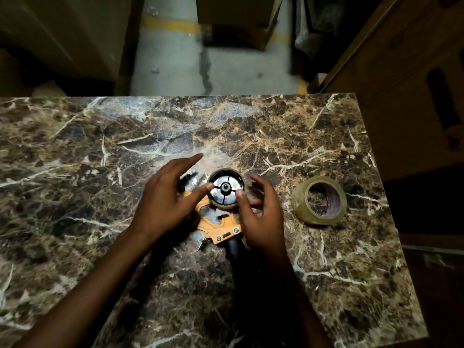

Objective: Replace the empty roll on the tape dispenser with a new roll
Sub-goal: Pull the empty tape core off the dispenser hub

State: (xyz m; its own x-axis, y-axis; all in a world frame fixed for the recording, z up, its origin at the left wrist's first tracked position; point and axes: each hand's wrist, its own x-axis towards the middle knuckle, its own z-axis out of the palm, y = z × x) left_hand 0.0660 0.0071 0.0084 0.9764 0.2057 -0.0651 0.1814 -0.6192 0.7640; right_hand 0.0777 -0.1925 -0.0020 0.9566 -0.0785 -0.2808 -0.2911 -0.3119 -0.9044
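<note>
Both hands hover (fingers spread), seemingly gripping nothing.

New roll right of dispenser

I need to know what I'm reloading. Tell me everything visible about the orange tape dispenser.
The orange plastic tape dispenser lies flat on the marble-patterned table, its black handle pointing toward the person. Two screws show near the handle. Its silvery spoked hub carries a thin brown empty roll. The left hand rests across its frame; the right hand's thumb touches the roll's edge.
</note>
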